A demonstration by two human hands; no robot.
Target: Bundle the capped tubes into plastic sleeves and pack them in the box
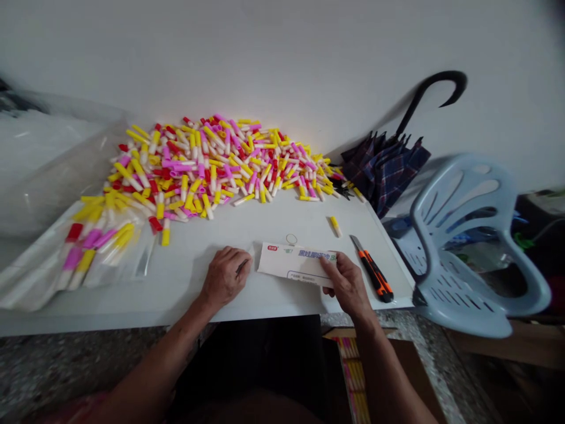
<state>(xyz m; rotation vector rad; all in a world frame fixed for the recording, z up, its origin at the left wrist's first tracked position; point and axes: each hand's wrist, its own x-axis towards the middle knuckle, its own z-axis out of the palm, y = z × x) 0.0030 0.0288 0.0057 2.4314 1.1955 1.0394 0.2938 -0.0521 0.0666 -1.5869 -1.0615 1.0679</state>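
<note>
My right hand [346,281] grips a flat white piece of printed card [291,264] by its right end, thumb on top. Red, green and blue print shows on the card. Left of the card, my left hand [227,274] rests curled on the white table [185,294]; a small dark thing shows at its fingers, too little of it to name. A rubber band [291,238] lies just beyond the card. To the right of my right hand is an orange and black utility knife [374,272] with its blade out. One yellow-and-white tube [335,226] lies apart near it.
A large heap of yellow, pink, red and white tubes [212,162] lies against the wall. At left are clear bags [136,247] with tubes in and by them. A folded umbrella [382,165] and a blue plastic chair [468,235] stand right. Below, an open box [404,365] holds tubes.
</note>
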